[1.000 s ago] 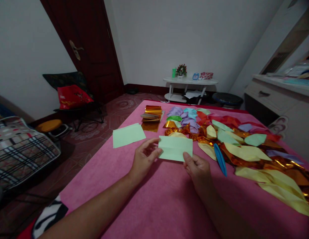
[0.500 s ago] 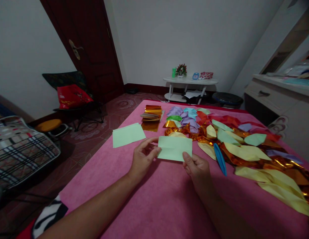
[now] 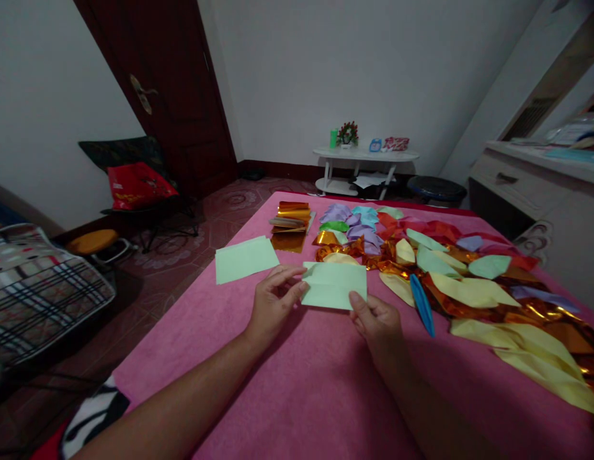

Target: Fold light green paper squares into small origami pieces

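Observation:
A pale green sheet of paper point(image 3: 333, 284) is held up just above the pink tabletop, between both my hands. My left hand point(image 3: 276, 299) pinches its left edge with thumb and fingers. At the lower right corner, my right hand point(image 3: 377, 318) grips it, thumb on top and fingers beneath. A faint crease runs across the sheet. More light green sheets point(image 3: 246, 259) lie flat in a small pile to the left. Beyond them sits a stack of shiny gold and orange foil paper point(image 3: 290, 239).
Folded paper pieces in yellow, green, purple and red, with gold foil point(image 3: 469, 291), cover the right side of the pink table cover point(image 3: 278, 390). A blue folded piece point(image 3: 422, 305) lies near my right hand. Behind stand a white side table point(image 3: 368, 154) and a dark stool point(image 3: 437, 187).
The sheet stays in both hands and has shifted very slightly left, its upper left now bent a little under my left fingers. The view has moved only slightly.

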### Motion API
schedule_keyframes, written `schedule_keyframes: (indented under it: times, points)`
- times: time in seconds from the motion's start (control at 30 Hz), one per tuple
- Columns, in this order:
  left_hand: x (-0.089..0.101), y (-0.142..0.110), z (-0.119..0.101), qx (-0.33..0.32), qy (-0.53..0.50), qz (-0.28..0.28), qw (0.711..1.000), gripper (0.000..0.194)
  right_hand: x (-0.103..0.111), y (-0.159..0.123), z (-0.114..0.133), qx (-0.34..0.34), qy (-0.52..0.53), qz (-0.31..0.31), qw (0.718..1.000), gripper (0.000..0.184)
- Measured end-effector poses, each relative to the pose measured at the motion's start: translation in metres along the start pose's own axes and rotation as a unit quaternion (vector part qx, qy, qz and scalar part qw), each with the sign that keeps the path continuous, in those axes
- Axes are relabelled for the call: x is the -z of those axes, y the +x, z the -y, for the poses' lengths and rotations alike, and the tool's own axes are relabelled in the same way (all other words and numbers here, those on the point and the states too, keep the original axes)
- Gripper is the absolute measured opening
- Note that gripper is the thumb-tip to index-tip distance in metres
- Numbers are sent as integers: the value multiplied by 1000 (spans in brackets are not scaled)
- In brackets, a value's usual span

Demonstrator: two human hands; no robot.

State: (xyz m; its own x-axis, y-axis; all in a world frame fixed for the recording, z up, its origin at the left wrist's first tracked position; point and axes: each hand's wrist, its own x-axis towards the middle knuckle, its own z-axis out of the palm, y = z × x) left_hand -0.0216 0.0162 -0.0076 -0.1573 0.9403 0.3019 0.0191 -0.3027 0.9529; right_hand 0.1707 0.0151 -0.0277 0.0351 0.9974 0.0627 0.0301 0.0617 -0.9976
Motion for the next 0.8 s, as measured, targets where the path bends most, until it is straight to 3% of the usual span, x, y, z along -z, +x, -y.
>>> schedule_keyframes:
  times: [0.2,0.3,0.33,0.4,0.47,0.63,0.8]
  points:
    - [1,1,1,11,-7,8,1000,14,-1,0,1,16,-29,-2,999,42]
    - [3,2,2,4,1,16,1000,11,-2,5,2,67,-24,-27,997,25]
    - [4,2,2,-4,9,18,1000,10,-2,6,2,94,-30,-46,994,31]
    - [6,4,1,-37,37,15,999,7,-1,9,3,150,-79,-87,982,50]
    - [7,5,1,-85,71,12,994,8,1,9,4,198,-143,-110,964,52]
    - [15,8,2,-217,158,30,963,12,3,4,14,276,-198,-132,931,34]
    - [27,4,8,-294,246,136,913,19,5,3,17,311,-256,-139,904,12]
